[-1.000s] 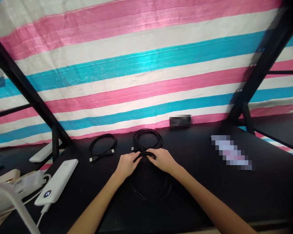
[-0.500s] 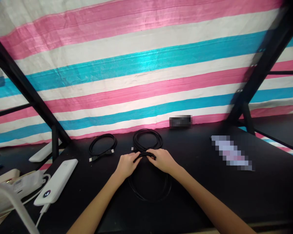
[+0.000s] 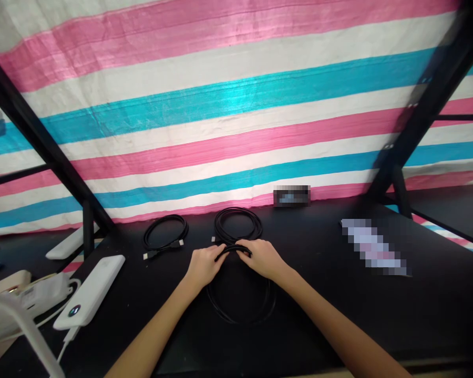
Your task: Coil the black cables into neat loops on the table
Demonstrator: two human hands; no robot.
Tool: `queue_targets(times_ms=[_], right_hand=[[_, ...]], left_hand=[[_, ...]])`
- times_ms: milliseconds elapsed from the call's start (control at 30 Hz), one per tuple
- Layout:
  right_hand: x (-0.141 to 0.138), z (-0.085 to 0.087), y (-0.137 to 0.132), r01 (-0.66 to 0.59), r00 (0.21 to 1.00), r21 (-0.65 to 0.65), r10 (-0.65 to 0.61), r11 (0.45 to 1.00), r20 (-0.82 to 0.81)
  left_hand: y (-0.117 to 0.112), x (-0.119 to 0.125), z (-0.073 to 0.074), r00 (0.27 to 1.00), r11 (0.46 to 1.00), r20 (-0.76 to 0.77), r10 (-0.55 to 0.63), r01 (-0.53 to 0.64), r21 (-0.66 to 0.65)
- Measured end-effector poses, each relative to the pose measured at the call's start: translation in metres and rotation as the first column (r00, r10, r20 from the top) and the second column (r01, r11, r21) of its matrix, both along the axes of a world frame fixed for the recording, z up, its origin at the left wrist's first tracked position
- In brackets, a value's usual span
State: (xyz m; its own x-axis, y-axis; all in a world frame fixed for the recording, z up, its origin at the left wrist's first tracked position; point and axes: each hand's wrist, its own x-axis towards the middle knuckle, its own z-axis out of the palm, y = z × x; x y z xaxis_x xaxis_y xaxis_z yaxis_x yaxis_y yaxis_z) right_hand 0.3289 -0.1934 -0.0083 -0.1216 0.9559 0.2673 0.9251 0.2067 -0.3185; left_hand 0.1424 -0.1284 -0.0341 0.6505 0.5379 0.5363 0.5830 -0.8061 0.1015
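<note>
A person looks down on a dark table [image 3: 378, 304], its near edge showing past the right forearm. At mid-table, a coiled black cable [image 3: 233, 249] spreads in a wide loop toward the person; whether its lower part rests on the table is hard to tell. At the loop's far side, the left hand [image 3: 205, 265] and right hand [image 3: 265, 258] pinch the bundled turns, a short span of cable bridging them. The step in hand appears to be holding these turns together; any further move would call for a firm pinch, lest the loop spring apart. Toward the table's left edge lies a white slab-shaped device [image 3: 94, 289] with a round display. Just beyond the fingertips sits a second black coil [image 3: 238, 209], so forward room looks tight; left of it lies a smaller coil with two plugs [image 3: 175, 244]. Sideways room seems greatest to the right, where a blurred pale item [image 3: 372, 247] lies well apart from the hands. At the far edge, a blurred dark box [image 3: 291, 196] stands before a striped sheet [image 3: 236, 100].
</note>
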Motion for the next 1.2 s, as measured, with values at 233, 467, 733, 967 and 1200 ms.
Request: queue_targets(times_ms=[233, 467, 733, 967, 1200], right_hand=[[-0.0004, 0.0018, -0.0010, -0.005, 1.000, 0.009, 0.005, 1.000, 0.014], [-0.0003, 0.0020, -0.0007, -0.011, 1.000, 0.018, 0.011, 1.000, 0.002], [0.0000, 0.0012, -0.0010, -0.015, 1.000, 0.018, 0.015, 1.000, 0.004], [0.0003, -0.0004, 0.0001, -0.013, 1.000, 0.013, 0.013, 1.000, 0.000], [0.0008, -0.0013, 0.0010, -0.020, 1.000, 0.025, 0.020, 0.999, -0.010]], left_hand=[[-0.0010, -0.0010, 0.0026, 0.999, 0.999, 0.030, -0.032, 0.032, -0.001], [-0.0004, -0.0007, 0.0015, 0.999, 1.000, 0.022, -0.028, 0.028, 0.000], [0.0001, -0.0007, 0.0015, 0.999, 0.999, 0.033, -0.038, 0.038, 0.006], [0.0003, -0.0007, 0.0003, 0.999, 0.999, 0.036, -0.036, 0.036, 0.010], [0.0014, -0.0005, -0.0014, 0.998, 0.998, 0.043, -0.049, 0.048, 0.030]])
